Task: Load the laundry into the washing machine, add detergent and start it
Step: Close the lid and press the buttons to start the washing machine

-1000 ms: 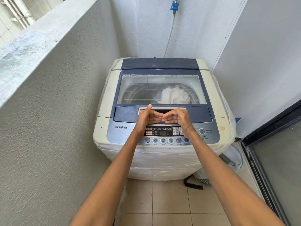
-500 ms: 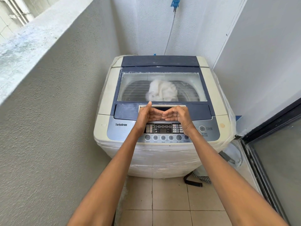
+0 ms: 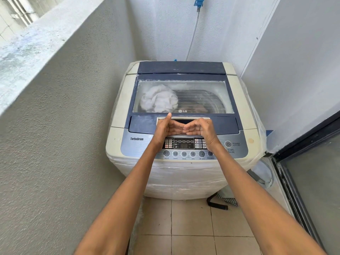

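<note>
A cream and blue top-loading washing machine (image 3: 119, 107) stands in the corner with its glass lid (image 3: 202, 100) closed. Through the glass I see white laundry (image 3: 159, 99) bunched at the left of the drum. My left hand (image 3: 163, 128) and my right hand (image 3: 204, 129) hover side by side above the control panel (image 3: 184, 143). Their fingertips meet each other, the left thumb points up, and neither holds anything. The power button (image 3: 228, 144) lies just right of my right wrist.
A rough grey parapet wall (image 3: 64, 126) runs close along the left. A blue tap (image 3: 198, 1) with a hose (image 3: 192, 37) hangs on the back wall. A dark sliding-door frame (image 3: 294, 181) borders the right. A black strap (image 3: 217, 206) lies on the tiled floor (image 3: 193, 227).
The white laundry has swung from the right of the drum through the middle to the left. My hands have stayed together over the panel.
</note>
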Motion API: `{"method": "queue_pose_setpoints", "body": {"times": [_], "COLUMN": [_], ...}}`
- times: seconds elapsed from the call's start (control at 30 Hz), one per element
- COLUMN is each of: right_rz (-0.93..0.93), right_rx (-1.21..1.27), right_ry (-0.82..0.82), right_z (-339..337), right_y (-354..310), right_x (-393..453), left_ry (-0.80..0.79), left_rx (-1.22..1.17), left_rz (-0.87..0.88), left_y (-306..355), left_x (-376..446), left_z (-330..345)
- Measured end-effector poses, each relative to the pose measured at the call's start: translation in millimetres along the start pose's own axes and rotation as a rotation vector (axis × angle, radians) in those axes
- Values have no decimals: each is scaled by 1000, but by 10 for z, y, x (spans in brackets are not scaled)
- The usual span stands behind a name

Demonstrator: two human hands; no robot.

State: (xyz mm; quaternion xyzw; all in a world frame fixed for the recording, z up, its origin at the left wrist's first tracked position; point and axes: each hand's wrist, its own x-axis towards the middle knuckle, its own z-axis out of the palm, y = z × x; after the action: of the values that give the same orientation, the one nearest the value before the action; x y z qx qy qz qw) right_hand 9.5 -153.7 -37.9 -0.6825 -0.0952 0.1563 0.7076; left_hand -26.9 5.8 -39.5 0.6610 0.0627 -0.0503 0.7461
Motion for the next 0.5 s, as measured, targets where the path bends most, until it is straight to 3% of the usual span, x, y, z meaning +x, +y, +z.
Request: {"method": "queue_pose_setpoints", "body": {"times": [0.5], "right_rz": [15], "right_rx": [-8], "right_ry": [-28], "right_z": [-25], "right_y": [-34], "right_x": [-1], "left_ry": [-2], "left_rx": [6], "left_rz": [3], "left_y": [4], "left_x": [-1], "left_z": [0]}}
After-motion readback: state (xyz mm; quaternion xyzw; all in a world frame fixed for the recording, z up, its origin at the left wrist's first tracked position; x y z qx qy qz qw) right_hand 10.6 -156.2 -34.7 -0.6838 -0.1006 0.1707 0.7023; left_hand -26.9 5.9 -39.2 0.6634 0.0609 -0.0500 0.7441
